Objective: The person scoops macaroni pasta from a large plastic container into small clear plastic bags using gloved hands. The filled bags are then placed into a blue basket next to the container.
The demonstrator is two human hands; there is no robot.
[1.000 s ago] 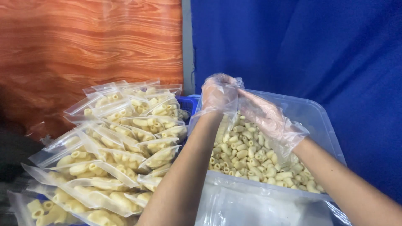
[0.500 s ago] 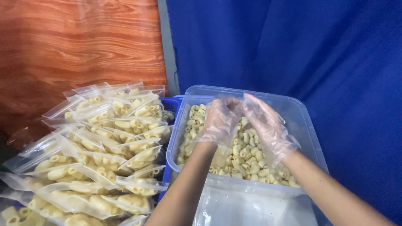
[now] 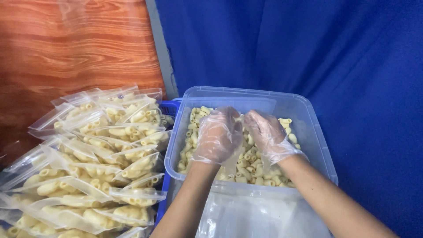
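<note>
Two hands work in the middle of the frame, both in thin see-through gloves. The left hand (image 3: 218, 136) and the right hand (image 3: 266, 134) are close together, almost touching at the fingertips. The fingers of both are curled in and pinch the top of a small clear bag (image 3: 232, 161), which hangs down between them. The bag is very thin and hard to see, so I cannot tell if anything is in it.

The hands hover just over a clear plastic tub (image 3: 308, 128) in the lower middle of the frame. The tub is full of short, pale yellow pasta tubes (image 3: 251, 169). The pasta lies in a loose heap, and the hands hide some of it.

On the left side of the frame is a big pile of filled bags (image 3: 101, 167). Each one is clear, with the same pale pasta inside. They lie flat and overlap each other in rows. A bit of a blue basket (image 3: 169, 106) peeks out between the pile and the tub.

Behind it all, a blue cloth (image 3: 308, 48) fills the upper right, and a brown wooden panel (image 3: 75, 44) fills the upper left.
</note>
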